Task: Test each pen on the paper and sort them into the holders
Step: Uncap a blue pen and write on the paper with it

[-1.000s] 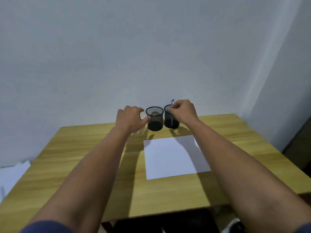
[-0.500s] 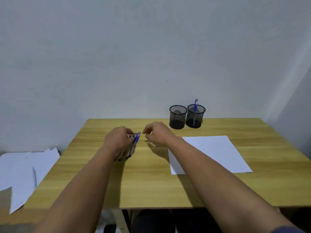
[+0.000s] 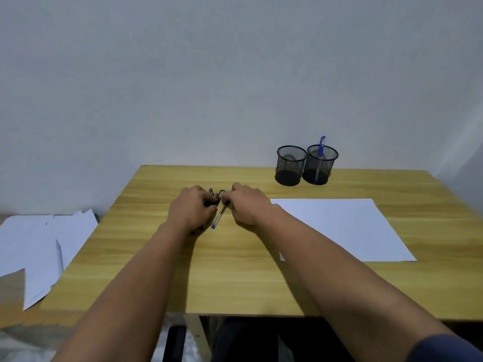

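Near the counter's (image 3: 235,270) back edge, the left hand (image 3: 192,212) grips a bundle of pens (image 3: 212,198). The right hand's (image 3: 248,205) fingers pinch one clear pen (image 3: 219,218) beside it.

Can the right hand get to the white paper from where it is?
Probably yes. The right hand sits just beside the white paper, and only bare wooden table lies between them.

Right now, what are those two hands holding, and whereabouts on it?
The left hand grips a bundle of pens around their middle. The right hand pinches the upper end of one blue-tipped pen, drawing it from the bundle.
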### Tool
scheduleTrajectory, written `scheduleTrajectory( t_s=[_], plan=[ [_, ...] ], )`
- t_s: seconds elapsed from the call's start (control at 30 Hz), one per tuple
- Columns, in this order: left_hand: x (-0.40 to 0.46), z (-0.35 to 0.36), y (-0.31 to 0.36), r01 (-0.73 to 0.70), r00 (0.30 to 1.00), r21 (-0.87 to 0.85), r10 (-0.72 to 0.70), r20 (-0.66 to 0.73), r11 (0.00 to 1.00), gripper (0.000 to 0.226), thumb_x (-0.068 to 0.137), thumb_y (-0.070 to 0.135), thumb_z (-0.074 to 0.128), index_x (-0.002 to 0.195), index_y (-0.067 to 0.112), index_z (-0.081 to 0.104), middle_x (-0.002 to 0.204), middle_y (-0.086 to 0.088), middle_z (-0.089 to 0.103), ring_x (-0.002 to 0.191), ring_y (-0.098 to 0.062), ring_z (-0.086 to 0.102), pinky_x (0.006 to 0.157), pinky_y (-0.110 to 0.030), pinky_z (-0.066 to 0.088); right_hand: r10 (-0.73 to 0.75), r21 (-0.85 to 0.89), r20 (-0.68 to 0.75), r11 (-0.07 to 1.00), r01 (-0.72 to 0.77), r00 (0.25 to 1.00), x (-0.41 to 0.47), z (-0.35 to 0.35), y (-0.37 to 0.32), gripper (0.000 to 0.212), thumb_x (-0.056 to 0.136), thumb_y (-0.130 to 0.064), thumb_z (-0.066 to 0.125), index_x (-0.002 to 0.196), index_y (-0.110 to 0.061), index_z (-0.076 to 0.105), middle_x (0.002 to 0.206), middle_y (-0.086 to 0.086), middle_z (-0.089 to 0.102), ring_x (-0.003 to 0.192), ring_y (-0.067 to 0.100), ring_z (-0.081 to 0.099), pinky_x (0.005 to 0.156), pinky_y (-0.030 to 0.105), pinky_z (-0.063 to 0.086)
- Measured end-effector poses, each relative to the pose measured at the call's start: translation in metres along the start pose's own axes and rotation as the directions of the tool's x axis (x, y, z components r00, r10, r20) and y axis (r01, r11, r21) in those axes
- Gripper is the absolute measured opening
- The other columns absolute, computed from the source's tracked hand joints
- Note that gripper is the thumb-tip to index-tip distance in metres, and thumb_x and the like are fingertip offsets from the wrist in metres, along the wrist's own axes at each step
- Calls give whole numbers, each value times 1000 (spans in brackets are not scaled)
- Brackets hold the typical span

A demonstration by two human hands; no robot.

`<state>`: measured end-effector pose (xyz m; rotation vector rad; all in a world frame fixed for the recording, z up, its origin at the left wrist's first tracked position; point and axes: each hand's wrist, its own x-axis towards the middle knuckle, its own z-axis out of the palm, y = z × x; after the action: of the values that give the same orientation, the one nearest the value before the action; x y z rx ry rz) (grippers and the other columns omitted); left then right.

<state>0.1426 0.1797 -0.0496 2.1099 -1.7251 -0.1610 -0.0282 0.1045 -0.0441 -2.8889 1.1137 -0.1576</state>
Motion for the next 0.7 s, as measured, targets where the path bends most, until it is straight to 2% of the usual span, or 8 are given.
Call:
scheduleTrajectory(
  t_s=[0.17, 0.27, 0.37, 0.47, 0.6, 0.7],
  plan=[
    [0, 4, 0, 22, 1000, 0, -22, -20, 1000, 27, 89, 41, 70, 114, 33, 76, 119, 5, 62, 110, -20, 57, 81, -41, 56, -29, -73, 34, 997, 31, 999, -6, -13, 9, 21, 105, -23, 59, 122, -26, 70, 121, 7, 56, 110, 29, 60, 84, 43, 47],
    [-1, 4, 0, 57, 998, -77, -60, -35, 995, 25, 90, 39, 68, 112, 32, 77, 116, 5, 64, 105, -19, 59, 80, -40, 55, -65, -100, 73, 992, 72, 995, -16, -20, 18, 21, 105, -25, 60, 121, -23, 72, 122, 6, 57, 110, 29, 61, 79, 39, 44],
    [-4, 2, 2, 77, 993, -128, -87, -76, 989, 23, 93, 37, 65, 112, 30, 76, 115, 4, 65, 104, -21, 61, 81, -40, 54, -97, -174, 94, 978, 112, 991, -28, -24, 27, 22, 105, -26, 58, 122, -23, 71, 123, 5, 60, 112, 28, 61, 82, 42, 45],
    [-8, -5, 11, 84, 985, -192, -111, -136, 978, 22, 96, 32, 62, 113, 27, 75, 118, 2, 67, 104, -21, 62, 83, -39, 53, -68, -175, 56, 982, 77, 996, -40, -36, 38, 19, 102, -25, 58, 117, -22, 69, 117, 2, 65, 108, 28, 63, 79, 39, 43],
    [-13, -19, 34, 71, 975, -335, -136, -176, 939, 23, 97, 26, 60, 115, 26, 73, 118, 2, 72, 105, -19, 65, 88, -42, 56, 49, 10, -32, 999, -49, 998, -59, -65, 56, 16, 103, -20, 61, 116, -17, 70, 117, 5, 72, 107, 29, 65, 80, 37, 49],
    [-16, -27, 58, 40, 978, -380, -114, -173, 924, 22, 95, 30, 62, 113, 26, 75, 112, 5, 74, 102, -17, 67, 91, -43, 56, 216, 318, -153, 935, -160, 964, -77, -78, 69, 16, 100, -15, 66, 114, -16, 73, 104, 4, 74, 96, 27, 69, 85, 39, 57]
  ],
)
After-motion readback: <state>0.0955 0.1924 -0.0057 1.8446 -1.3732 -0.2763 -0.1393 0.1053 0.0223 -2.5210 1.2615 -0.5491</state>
